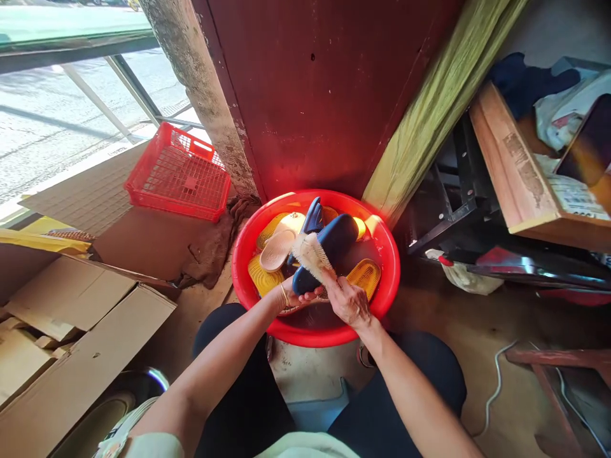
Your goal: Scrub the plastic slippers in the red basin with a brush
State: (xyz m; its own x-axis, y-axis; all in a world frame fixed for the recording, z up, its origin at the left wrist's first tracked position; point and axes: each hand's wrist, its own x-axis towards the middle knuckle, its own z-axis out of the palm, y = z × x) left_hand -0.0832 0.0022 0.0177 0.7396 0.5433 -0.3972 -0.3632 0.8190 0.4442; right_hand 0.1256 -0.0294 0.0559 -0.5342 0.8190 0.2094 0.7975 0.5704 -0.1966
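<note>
Over the red basin [392,273], my left hand [298,292] is closed on the near end of a dark blue slipper [338,236], holding it tilted with its smooth side up. My right hand [351,302] grips the handle of a pale scrubbing brush [311,253]. The brush lies across the slipper, seemingly against its surface. Behind it, another blue piece of footwear [313,216] leans in the basin. A beige slipper [275,252] and several yellow ones, such as the ribbed yellow slipper [366,277] at the right, rest in dark water.
A red plastic crate [179,175] sits on cardboard at the left, with opened cardboard boxes [90,318] nearer me. A dark red panel [310,95] stands right behind the basin. To the right are a yellow-green curtain [434,95], a wooden drawer [515,165] and a white cable [496,375].
</note>
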